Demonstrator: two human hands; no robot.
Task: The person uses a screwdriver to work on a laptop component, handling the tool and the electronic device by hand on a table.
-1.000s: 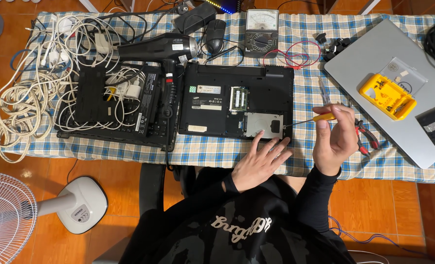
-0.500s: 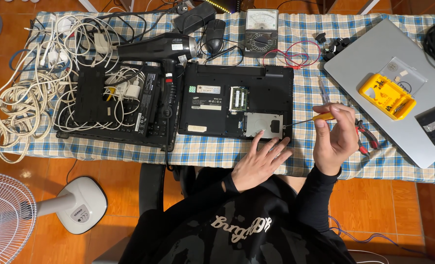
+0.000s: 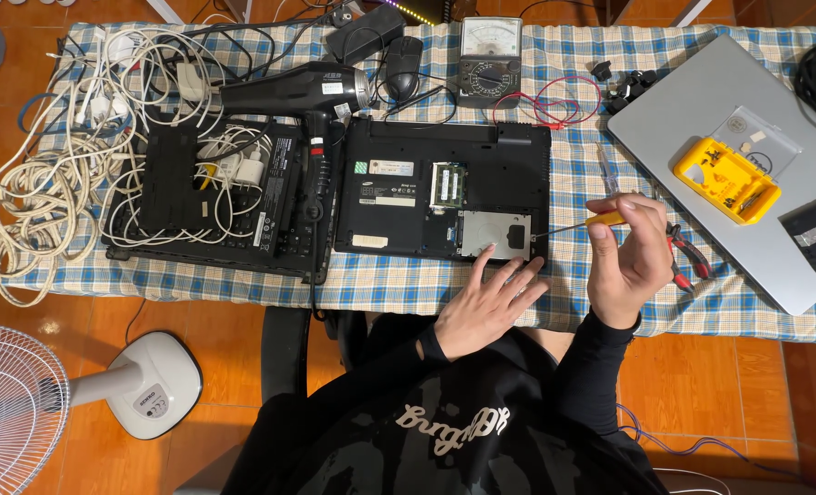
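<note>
laptop (image 3: 440, 188) on table (image 3: 573, 55); hair dryer (image 3: 289, 92) left, meter (image 3: 488, 50) behind, pliers (image 3: 687, 257) right.

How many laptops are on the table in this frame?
3. One black laptop lies bottom-up at the centre, under the hands. Another black one lies left of it, draped with cables. A closed silver laptop lies at the right. The cables could hide more.

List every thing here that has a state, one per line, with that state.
Black laptop: upside down, bottom cover off, drive and memory exposed.
Screwdriver: gripped in right hand, tip at the laptop's right edge.
Left hand: flat, fingers spread, on the laptop's front edge.
Silver laptop: lid closed.
Yellow case: open.
Hair dryer: lying on its side.
White cables: tangled.
</note>
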